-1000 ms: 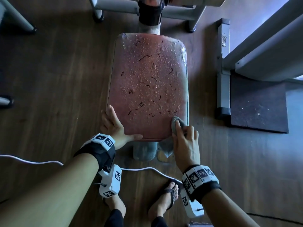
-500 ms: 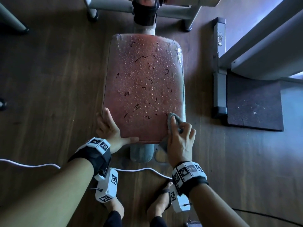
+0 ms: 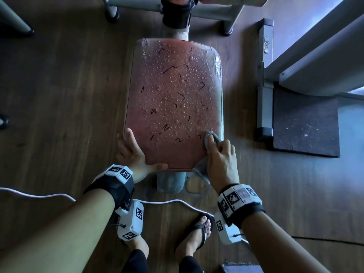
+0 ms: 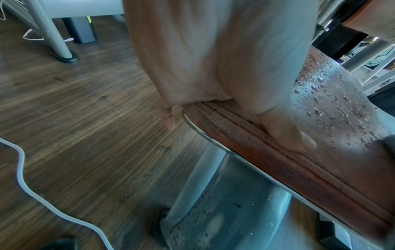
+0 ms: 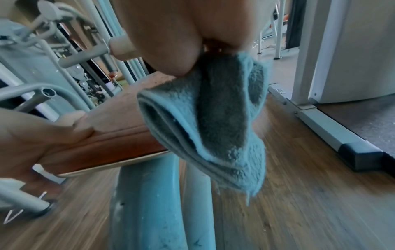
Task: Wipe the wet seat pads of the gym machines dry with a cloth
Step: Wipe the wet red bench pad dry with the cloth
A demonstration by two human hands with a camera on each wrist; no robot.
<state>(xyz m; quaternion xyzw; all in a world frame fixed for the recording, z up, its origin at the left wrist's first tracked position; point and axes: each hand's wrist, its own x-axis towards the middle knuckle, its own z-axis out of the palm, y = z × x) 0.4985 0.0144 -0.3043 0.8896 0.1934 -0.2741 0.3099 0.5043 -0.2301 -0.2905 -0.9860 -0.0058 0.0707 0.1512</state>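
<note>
Cloth (image 3: 209, 139) has barely crept since a second ago: your right hand (image 3: 221, 160) slid it a touch further up the seat pad (image 3: 173, 99) near the right edge, and that's about all that changed. Droplets cover nearly the whole pad, with only the strip along the near edge looking dry.

Your right hand sits at the near right corner of the pad, fingers curled over the grey-blue cloth and pressing its bunched front down on the surface, while the loose tail hangs off the near edge beside the support post (image 3: 171, 182).

Your left hand (image 3: 136, 154) hasn't budged. It clamps the near left corner, thumb lying flat along the near edge, fingers running up the left side. From the left wrist view at least one fingertip pokes below the rim.
</note>
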